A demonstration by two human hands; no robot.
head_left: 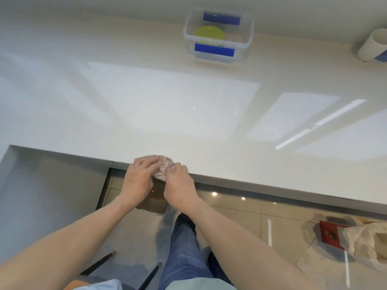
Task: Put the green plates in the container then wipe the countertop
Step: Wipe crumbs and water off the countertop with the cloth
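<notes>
A green plate (209, 34) lies inside a clear plastic container (248, 41) with blue clips, at the back of the white countertop (167, 101). A crumpled pinkish cloth (165, 161) rests at the countertop's front edge. My left hand (139, 182) presses on its left side and my right hand (180, 185) grips its right side. Both hands hold the cloth, partly hiding it.
A white cup (371, 46) stands at the back right of the counter. Below the counter edge are a tiled floor, my jeans leg (184, 252), dark stool legs (98, 263), and a plastic bag (368, 243) beside a red box (329, 234) on the right.
</notes>
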